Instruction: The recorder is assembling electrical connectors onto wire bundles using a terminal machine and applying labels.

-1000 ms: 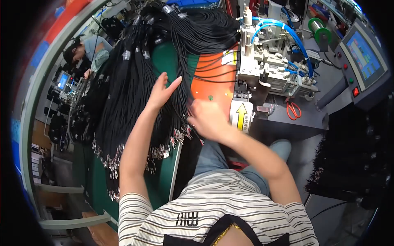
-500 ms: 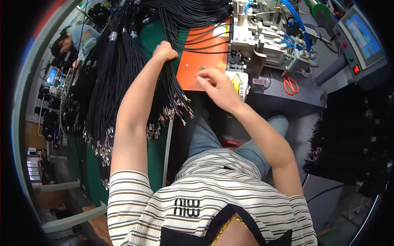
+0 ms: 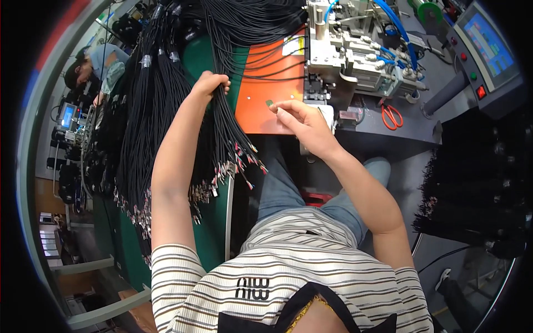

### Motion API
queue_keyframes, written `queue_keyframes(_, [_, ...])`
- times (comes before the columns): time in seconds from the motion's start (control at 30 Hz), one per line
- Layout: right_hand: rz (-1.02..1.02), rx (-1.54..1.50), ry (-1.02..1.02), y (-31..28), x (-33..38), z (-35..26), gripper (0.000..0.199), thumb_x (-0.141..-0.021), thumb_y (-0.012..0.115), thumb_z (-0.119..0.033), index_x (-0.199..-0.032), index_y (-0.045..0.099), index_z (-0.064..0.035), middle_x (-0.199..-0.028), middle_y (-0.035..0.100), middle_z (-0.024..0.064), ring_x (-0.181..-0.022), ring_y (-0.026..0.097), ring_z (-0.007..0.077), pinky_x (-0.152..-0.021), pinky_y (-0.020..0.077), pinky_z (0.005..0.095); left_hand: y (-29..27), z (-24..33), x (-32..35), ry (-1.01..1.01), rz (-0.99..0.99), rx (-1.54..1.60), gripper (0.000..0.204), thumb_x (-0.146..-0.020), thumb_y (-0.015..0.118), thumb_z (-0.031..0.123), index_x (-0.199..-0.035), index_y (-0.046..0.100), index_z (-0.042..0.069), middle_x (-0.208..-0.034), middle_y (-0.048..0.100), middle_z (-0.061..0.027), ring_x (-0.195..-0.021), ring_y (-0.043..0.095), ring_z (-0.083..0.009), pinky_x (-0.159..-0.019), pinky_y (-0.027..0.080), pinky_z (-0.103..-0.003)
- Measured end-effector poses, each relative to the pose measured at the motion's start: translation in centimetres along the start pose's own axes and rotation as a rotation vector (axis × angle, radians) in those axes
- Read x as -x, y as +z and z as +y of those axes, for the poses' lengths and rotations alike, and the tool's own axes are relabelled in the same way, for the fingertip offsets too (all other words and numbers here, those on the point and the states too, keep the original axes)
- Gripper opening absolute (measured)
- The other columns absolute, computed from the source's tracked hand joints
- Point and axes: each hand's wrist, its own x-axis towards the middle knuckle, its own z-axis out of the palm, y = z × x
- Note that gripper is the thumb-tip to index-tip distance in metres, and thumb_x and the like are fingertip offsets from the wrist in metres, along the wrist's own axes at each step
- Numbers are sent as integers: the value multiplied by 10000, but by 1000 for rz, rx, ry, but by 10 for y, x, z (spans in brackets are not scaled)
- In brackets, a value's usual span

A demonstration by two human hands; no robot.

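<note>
My left hand (image 3: pixel 210 84) is closed around a thick bundle of black cables (image 3: pixel 166 100) that hangs over the green bench edge, with bare coloured wire ends (image 3: pixel 233 164) dangling below. My right hand (image 3: pixel 300 119) hovers over the orange mat (image 3: pixel 261 108), its fingertips pinched near a small dark piece (image 3: pixel 269 103); whether it grips that piece is unclear. Just beyond the right hand stands a metal machine (image 3: pixel 355 61) with blue air hoses.
Red-handled scissors (image 3: pixel 392 115) lie on the grey table right of the machine. A control box with a screen (image 3: pixel 488 47) and buttons stands at far right. More black cable bundles (image 3: pixel 472 183) hang at right. Another person (image 3: pixel 97 64) works at upper left.
My left hand went from open fingers against the cables to a closed grip on the bundle. My right hand moved up from the table edge onto the orange mat.
</note>
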Motion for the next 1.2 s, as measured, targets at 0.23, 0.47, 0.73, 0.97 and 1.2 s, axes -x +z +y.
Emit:
queue_keyframes(0.23, [-18,-109,120,43,-188,-23,591,-972,605,-307,-1378,419,80,-1360,529,184,-1257,523,226,-1079,390,336,-62,38,-97,-247,-445,1173,127,-874,615,19,-934,580,-88,-789,598,-94,-660,594,-149,-623,536,-256])
queue_keyframes(0.47, [-315,-630,370,42,-345,-22,290,-959,603,-273,-1086,551,-18,-823,654,84,-687,649,168,-629,513,264,-79,92,-219,-150,-359,1088,192,-921,608,174,-912,594,-17,-795,638,-88,-721,629,-200,-676,534,-302])
queue_keyframes(0.73, [-220,-565,538,-169,-468,6,190,-959,572,-169,-1062,564,-10,-705,594,69,-537,566,106,-489,459,226,-22,98,-348,698,36,-318,295,-821,716,61,-1083,596,1,-979,648,-131,-903,649,-240,-783,500,-343])
queue_keyframes(0.97, [-292,-204,385,-360,-494,25,505,-1029,485,-262,-1446,348,-11,-916,666,123,-736,623,127,-646,498,242,189,253,-447,1420,-234,-460,538,-769,668,212,-1222,542,-48,-1145,591,-189,-1082,585,-365,-957,460,-500])
queue_keyframes(1.2, [460,-413,193,-689,-369,-66,394,-1065,377,-302,-1163,576,24,-903,658,121,-743,632,146,-640,490,243,392,503,-460,1446,-159,-351,361,-839,666,249,-1046,565,-29,-775,565,-146,-638,559,-323,-591,435,-426])
